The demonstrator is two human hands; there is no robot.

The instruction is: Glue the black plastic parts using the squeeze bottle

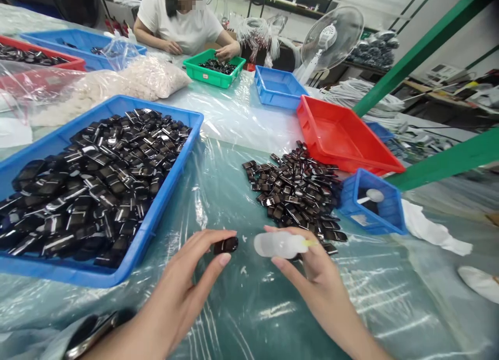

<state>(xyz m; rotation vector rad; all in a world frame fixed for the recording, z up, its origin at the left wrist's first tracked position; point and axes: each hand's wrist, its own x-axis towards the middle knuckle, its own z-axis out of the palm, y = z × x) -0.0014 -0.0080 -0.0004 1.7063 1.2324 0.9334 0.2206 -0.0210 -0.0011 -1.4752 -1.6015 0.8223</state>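
Observation:
Between thumb and forefinger, my left hand (195, 261) pinches a small glossy black plastic piece (226, 244) above the plastic-covered table. My right hand (307, 269) grips a translucent white squeeze bottle (278, 244) lying sideways, its yellowish tip toward the right. The bottle and the black piece are apart. Just beyond my right hand lies a loose pile of similar black pieces (292, 188). To the left of my left hand stands a large blue tray (156, 230) filled with black pieces (97, 183).
At right are an empty-looking red bin (351, 134), a small blue bin (376, 220) with a white scoop-like item, and a white cloth (434, 227). Across the table, a person (183, 25) reaches into a green tray (210, 79). Green posts (448, 157) cross the right side.

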